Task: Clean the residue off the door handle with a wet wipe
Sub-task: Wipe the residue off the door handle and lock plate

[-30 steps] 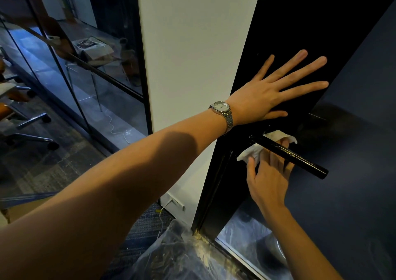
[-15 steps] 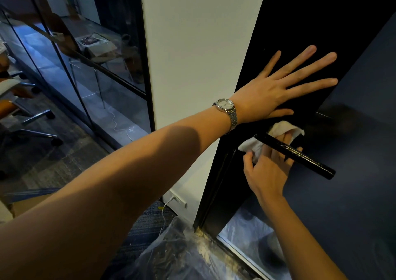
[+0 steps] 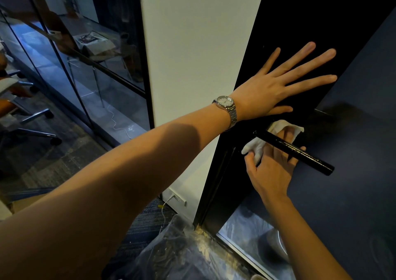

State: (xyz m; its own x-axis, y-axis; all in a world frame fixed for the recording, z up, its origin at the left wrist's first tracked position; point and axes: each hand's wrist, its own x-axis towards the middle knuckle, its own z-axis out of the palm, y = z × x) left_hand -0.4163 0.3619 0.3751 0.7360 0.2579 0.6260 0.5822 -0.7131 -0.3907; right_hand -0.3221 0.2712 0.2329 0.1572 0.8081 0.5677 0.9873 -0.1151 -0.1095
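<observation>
The person is bracing the dark door (image 3: 353, 194) with the left hand (image 3: 276, 91), which is lying flat and wide, fingers spread, holding nothing; the right hand (image 3: 272, 170) is reaching up behind the door handle (image 3: 293, 149), its fingers curled loosely around a wet wipe (image 3: 260, 145) and pressing it towards the bar. The handle is a black cylindrical bar standing off the door face, running down to the right; pale flecks are showing along its glossy surface, probably the residue. It is looking rigid and fixed, so it should be taking firm rubbing without giving; being smooth and wet, it is likely slippery. The wipe is soft, limp and light, bunching white above and left of the fingers; it is best held wadded in the fingertips and wrapped partly round the bar, so pressure is reaching the far side. A metal watch (image 3: 226, 105) is sitting on the left wrist.
</observation>
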